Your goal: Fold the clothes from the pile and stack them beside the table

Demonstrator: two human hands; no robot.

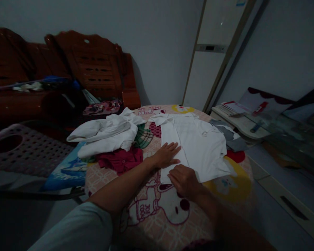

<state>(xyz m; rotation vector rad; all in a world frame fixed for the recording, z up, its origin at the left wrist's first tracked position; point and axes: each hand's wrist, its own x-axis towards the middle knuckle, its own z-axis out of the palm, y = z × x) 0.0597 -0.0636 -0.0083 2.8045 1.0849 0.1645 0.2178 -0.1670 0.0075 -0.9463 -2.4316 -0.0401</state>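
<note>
A white short-sleeved shirt [199, 139] lies spread on the round table, collar toward the far side and hem toward me. A folded-over edge runs down its left part. Flat on that part rests my left hand [166, 155], its fingers stretched out. Close beside it, my right hand [184, 178] has its fingers curled over the hem and pinches the cloth; the fingertips are partly hidden.
The table wears a pink patterned cloth [170, 233]. Left of the shirt are piled white garments [110, 132] over a dark red garment [122, 160]. Grey clothing [237, 144] lies at the right edge. Around stand a wooden sofa [94, 66], woven chair [36, 153] and glass table [298, 129].
</note>
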